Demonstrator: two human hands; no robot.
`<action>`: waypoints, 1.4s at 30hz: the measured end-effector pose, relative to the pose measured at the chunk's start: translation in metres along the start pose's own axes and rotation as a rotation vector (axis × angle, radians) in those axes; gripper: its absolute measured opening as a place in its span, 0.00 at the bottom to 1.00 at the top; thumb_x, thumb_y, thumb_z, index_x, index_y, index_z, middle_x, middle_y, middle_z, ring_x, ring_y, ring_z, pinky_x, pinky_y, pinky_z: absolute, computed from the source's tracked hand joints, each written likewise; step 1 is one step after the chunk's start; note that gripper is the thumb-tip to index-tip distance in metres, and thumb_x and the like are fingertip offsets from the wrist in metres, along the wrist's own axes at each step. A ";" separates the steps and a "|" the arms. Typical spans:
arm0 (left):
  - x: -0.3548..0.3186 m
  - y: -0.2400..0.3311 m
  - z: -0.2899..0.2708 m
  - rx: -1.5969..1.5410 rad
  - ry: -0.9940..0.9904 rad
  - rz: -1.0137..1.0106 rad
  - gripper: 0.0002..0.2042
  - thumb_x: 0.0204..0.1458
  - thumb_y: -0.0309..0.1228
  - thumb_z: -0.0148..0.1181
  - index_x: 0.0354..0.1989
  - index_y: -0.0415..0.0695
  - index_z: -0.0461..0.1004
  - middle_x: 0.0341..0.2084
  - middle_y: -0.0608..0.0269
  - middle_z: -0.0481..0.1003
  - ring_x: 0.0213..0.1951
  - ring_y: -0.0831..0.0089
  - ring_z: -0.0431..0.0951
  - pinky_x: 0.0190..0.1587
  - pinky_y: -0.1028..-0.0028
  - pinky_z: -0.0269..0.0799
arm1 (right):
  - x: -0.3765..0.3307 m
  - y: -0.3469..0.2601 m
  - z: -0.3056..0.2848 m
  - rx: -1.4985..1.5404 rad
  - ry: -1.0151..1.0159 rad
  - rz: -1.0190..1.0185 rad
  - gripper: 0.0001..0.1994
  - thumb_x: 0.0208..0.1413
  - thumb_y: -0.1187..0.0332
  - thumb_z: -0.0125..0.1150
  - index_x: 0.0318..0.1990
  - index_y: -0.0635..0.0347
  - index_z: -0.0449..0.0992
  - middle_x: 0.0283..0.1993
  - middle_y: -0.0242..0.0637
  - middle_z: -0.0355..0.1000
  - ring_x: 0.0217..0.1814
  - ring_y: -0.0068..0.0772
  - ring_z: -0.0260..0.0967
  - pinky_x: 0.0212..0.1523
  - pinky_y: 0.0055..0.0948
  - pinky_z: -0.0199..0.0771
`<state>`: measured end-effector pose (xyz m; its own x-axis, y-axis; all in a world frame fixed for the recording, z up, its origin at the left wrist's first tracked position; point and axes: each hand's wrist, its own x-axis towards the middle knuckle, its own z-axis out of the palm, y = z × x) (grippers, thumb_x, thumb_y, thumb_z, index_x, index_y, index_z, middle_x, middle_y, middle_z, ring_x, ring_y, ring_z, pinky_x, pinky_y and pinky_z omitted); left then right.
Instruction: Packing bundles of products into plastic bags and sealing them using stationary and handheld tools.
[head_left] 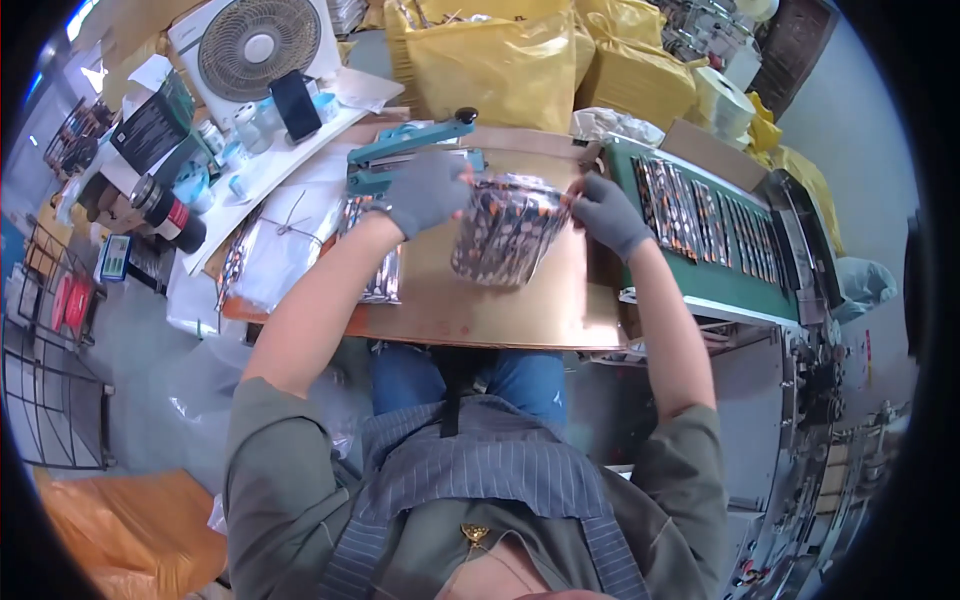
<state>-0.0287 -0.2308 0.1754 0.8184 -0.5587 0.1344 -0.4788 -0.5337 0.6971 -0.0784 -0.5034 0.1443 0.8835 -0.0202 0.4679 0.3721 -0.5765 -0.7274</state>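
The left hand (pixel 425 190), in a grey glove, is gripping the top left corner of a clear plastic bag (pixel 505 232) stuffed with small sachets, its fingers curled shut over the bag's upper edge. The right hand (pixel 608 212), gloved the same way, is pinching the bag's top right corner, so the bag is hanging between both hands just above the middle of a brown board (pixel 470 305). Just behind the left hand, at the board's far edge, a teal heat sealer (pixel 405 152) is sitting. A stack of sachets (pixel 383 275) is lying by the board's left edge. Along the right edge, a green conveyor belt (pixel 720 270) is carrying rows of sachets.
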 end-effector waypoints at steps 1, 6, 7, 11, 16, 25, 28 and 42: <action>-0.008 -0.003 0.000 0.001 0.004 -0.017 0.14 0.53 0.29 0.48 0.43 0.34 0.73 0.23 0.60 0.75 0.18 0.80 0.74 0.18 0.79 0.67 | -0.001 -0.017 -0.001 0.049 -0.170 0.260 0.05 0.45 0.73 0.54 0.31 0.63 0.69 0.24 0.33 0.66 0.30 0.25 0.66 0.33 0.25 0.67; -0.026 0.026 -0.013 -0.381 0.003 -0.036 0.12 0.53 0.28 0.49 0.41 0.32 0.73 0.24 0.62 0.73 0.18 0.82 0.72 0.18 0.81 0.66 | 0.008 -0.075 -0.012 -0.039 -0.093 -0.038 0.13 0.49 0.65 0.61 0.38 0.62 0.67 0.29 0.33 0.67 0.33 0.27 0.68 0.35 0.27 0.69; -0.032 0.037 -0.018 -0.466 -0.002 -0.037 0.12 0.53 0.28 0.50 0.40 0.33 0.73 0.24 0.62 0.73 0.17 0.83 0.72 0.18 0.82 0.66 | 0.009 -0.089 0.003 -0.276 -0.059 -0.308 0.15 0.50 0.62 0.61 0.39 0.62 0.67 0.30 0.36 0.68 0.33 0.32 0.69 0.34 0.28 0.69; -0.033 0.045 -0.032 -0.331 0.066 0.089 0.12 0.52 0.28 0.53 0.42 0.35 0.73 0.28 0.61 0.74 0.24 0.80 0.74 0.26 0.82 0.69 | 0.013 -0.060 0.046 -0.268 -0.315 -0.322 0.12 0.57 0.61 0.53 0.33 0.63 0.71 0.20 0.41 0.68 0.23 0.41 0.68 0.26 0.28 0.66; -0.026 -0.051 -0.010 -0.422 -0.029 -0.065 0.26 0.38 0.32 0.68 0.47 0.36 0.70 0.38 0.57 0.74 0.41 0.75 0.72 0.43 0.75 0.68 | 0.055 -0.037 0.105 -0.001 -0.212 -0.118 0.14 0.57 0.61 0.52 0.25 0.62 0.72 0.19 0.46 0.69 0.20 0.45 0.67 0.23 0.31 0.64; 0.026 -0.221 0.074 -0.908 0.228 -0.471 0.25 0.36 0.38 0.70 0.37 0.30 0.74 0.33 0.60 0.77 0.36 0.70 0.76 0.43 0.76 0.68 | 0.191 0.045 0.204 -0.370 0.162 -0.014 0.19 0.52 0.50 0.54 0.37 0.59 0.71 0.33 0.45 0.71 0.34 0.48 0.70 0.35 0.40 0.68; 0.046 -0.222 0.043 -1.068 0.249 -0.674 0.24 0.36 0.38 0.70 0.39 0.31 0.75 0.35 0.57 0.77 0.39 0.70 0.75 0.46 0.76 0.67 | 0.208 0.009 0.205 -0.330 0.140 -0.162 0.18 0.50 0.51 0.55 0.34 0.57 0.72 0.32 0.43 0.71 0.33 0.49 0.70 0.33 0.40 0.69; -0.004 -0.219 0.053 -0.041 0.780 -0.382 0.28 0.41 0.42 0.67 0.47 0.37 0.67 0.41 0.50 0.72 0.42 0.61 0.73 0.47 0.66 0.67 | 0.174 0.122 0.236 -0.641 -0.007 0.108 0.06 0.47 0.62 0.53 0.27 0.51 0.71 0.30 0.40 0.72 0.32 0.46 0.71 0.31 0.44 0.70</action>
<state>0.0556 -0.1454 -0.0148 0.9119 0.2569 0.3201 -0.1275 -0.5641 0.8158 0.1882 -0.3848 0.0187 0.9090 -0.1012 0.4043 0.0396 -0.9447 -0.3256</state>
